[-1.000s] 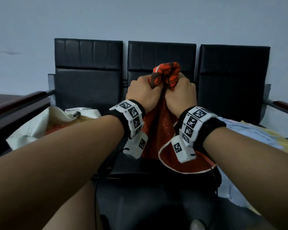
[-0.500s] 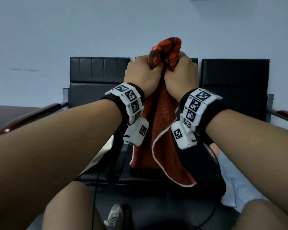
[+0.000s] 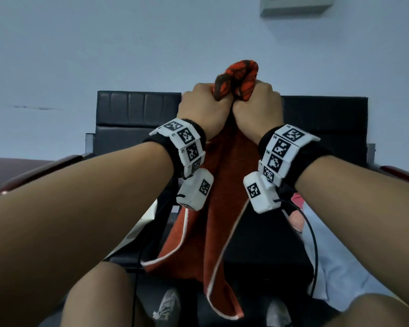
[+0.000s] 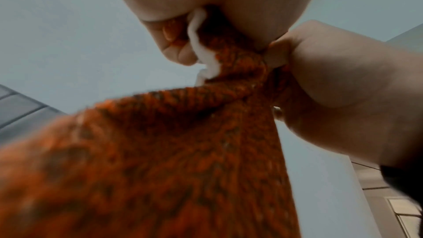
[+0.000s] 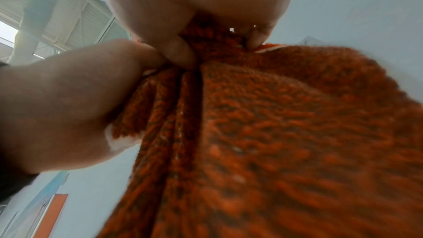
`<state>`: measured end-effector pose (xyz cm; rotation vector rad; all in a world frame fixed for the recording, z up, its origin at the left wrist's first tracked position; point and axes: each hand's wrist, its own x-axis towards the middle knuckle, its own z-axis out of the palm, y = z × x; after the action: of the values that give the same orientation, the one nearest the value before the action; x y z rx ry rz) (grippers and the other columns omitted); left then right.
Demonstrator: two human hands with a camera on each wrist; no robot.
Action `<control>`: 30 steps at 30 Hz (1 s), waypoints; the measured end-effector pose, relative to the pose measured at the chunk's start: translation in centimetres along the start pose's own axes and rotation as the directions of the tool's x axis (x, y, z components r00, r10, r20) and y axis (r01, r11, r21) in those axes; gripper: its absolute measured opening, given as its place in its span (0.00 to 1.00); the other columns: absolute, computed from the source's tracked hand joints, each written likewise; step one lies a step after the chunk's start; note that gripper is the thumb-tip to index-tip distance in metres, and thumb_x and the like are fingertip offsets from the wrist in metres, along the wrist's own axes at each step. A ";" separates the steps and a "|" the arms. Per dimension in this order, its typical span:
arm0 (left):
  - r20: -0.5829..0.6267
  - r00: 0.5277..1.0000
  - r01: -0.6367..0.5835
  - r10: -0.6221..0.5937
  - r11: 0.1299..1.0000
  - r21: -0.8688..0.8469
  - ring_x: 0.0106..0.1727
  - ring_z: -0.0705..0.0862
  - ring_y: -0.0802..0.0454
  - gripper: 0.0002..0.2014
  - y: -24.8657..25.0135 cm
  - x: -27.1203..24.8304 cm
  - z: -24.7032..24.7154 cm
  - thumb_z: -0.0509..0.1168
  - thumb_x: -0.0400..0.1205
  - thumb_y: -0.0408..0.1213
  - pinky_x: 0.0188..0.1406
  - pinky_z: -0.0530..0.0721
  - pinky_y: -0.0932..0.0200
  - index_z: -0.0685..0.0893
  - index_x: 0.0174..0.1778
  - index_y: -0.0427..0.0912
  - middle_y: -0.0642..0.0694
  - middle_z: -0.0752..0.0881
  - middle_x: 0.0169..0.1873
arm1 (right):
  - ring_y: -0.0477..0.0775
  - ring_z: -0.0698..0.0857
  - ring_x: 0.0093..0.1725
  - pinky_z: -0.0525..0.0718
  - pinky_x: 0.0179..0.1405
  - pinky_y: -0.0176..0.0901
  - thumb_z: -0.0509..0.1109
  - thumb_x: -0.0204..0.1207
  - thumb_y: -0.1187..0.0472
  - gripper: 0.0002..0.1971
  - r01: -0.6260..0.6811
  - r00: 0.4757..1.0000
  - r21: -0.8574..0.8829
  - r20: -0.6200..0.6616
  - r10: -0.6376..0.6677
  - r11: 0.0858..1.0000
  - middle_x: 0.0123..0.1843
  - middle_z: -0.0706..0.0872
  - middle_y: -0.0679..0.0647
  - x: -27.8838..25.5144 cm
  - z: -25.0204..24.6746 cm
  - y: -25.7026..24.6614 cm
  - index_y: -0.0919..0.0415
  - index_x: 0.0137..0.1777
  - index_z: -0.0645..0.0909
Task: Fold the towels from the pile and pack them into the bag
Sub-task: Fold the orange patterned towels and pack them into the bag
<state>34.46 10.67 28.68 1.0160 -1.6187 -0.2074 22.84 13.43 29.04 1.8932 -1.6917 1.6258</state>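
An orange towel (image 3: 224,199) with a white edge hangs in front of me, bunched at its top. My left hand (image 3: 202,107) and right hand (image 3: 257,107) grip that bunched top side by side, knuckles touching, held high before the black chairs. The towel's lower end dangles free near my knees. In the left wrist view the orange towel (image 4: 160,151) runs out of my curled fingers (image 4: 174,50). The right wrist view shows the same towel (image 5: 274,133) clamped in my right fist. The bag is out of view.
A row of black chairs (image 3: 137,121) with wooden armrests stands against the pale wall. Light blue and pink towels (image 3: 335,263) lie on the right-hand seat. Wrist-camera cables (image 3: 313,237) hang below my arms. A framed picture (image 3: 295,5) hangs on the wall above.
Both hands have lifted the towel higher, so it now hangs clear of the seat. My view has tilted up, and the bag on the left chair has left the frame.
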 end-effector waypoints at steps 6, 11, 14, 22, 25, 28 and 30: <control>0.052 0.999 -0.004 0.001 0.998 0.064 0.47 0.87 0.37 0.15 -1.3 -0.6 0.4 0.64 0.80 0.43 0.39 0.77 0.55 0.74 0.26 0.48 0.50 0.82 0.29 | 0.58 0.79 0.39 0.72 0.42 0.46 0.70 0.72 0.56 0.16 -0.041 0.994 0.139 0.102 0.027 0.989 0.29 0.76 0.49 -1.0 0.9 1.7 0.57 0.27 0.69; 0.033 0.999 0.002 -0.004 0.999 0.048 0.50 0.87 0.41 0.05 -3.3 -0.8 1.6 0.63 0.78 0.43 0.48 0.84 0.52 0.82 0.37 0.51 0.50 0.88 0.38 | 0.53 0.80 0.36 0.79 0.44 0.56 0.70 0.72 0.42 0.21 -0.094 0.981 0.363 0.190 0.025 0.927 0.30 0.80 0.51 -2.1 2.4 3.9 0.60 0.30 0.78; 0.006 1.000 0.026 -0.026 0.999 0.042 0.48 0.87 0.44 0.06 -4.9 -0.8 2.5 0.63 0.79 0.38 0.45 0.82 0.55 0.82 0.38 0.52 0.52 0.88 0.38 | 0.59 0.83 0.43 0.82 0.58 0.70 0.67 0.71 0.34 0.33 -0.193 0.958 0.509 0.281 0.050 0.839 0.37 0.86 0.60 -2.0 3.9 5.6 0.70 0.40 0.84; 0.061 0.998 0.028 -0.025 0.999 -0.043 0.44 0.88 0.51 0.12 -7.8 -1.0 5.0 0.63 0.76 0.32 0.43 0.87 0.52 0.87 0.43 0.54 0.55 0.90 0.37 | 0.59 0.88 0.52 0.84 0.61 0.64 0.73 0.56 0.57 0.21 -0.236 0.942 0.380 0.314 0.115 0.895 0.49 0.89 0.57 -1.6 6.6 9.6 0.56 0.53 0.82; 0.068 0.997 0.047 -0.043 0.998 -0.052 0.43 0.88 0.53 0.15 -9.1 -0.5 6.1 0.62 0.76 0.29 0.42 0.86 0.53 0.87 0.41 0.55 0.55 0.89 0.36 | 0.53 0.85 0.49 0.84 0.53 0.51 0.76 0.66 0.66 0.18 -0.222 0.949 0.260 0.279 0.147 0.940 0.46 0.85 0.49 -1.5 7.6 11.4 0.55 0.54 0.77; 0.046 0.994 0.099 -0.097 0.995 -0.027 0.44 0.87 0.53 0.17 -10.5 0.2 7.3 0.60 0.77 0.28 0.42 0.86 0.54 0.85 0.39 0.57 0.55 0.89 0.36 | 0.52 0.88 0.48 0.85 0.53 0.48 0.80 0.67 0.62 0.15 -0.205 0.958 0.235 0.248 0.146 0.950 0.45 0.88 0.47 -1.3 8.6 13.2 0.56 0.52 0.82; 0.023 0.991 0.130 -0.130 0.991 -0.016 0.45 0.87 0.50 0.16 -11.7 0.9 8.0 0.59 0.77 0.29 0.43 0.86 0.53 0.83 0.38 0.57 0.54 0.87 0.36 | 0.51 0.90 0.45 0.88 0.54 0.54 0.82 0.65 0.55 0.13 -0.228 0.944 0.233 0.289 0.157 0.945 0.42 0.91 0.48 -1.2 9.7 14.5 0.55 0.48 0.87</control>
<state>33.40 -0.04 19.46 1.1099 -1.5691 -0.3216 17.70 2.29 16.57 2.2209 -1.9000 1.8184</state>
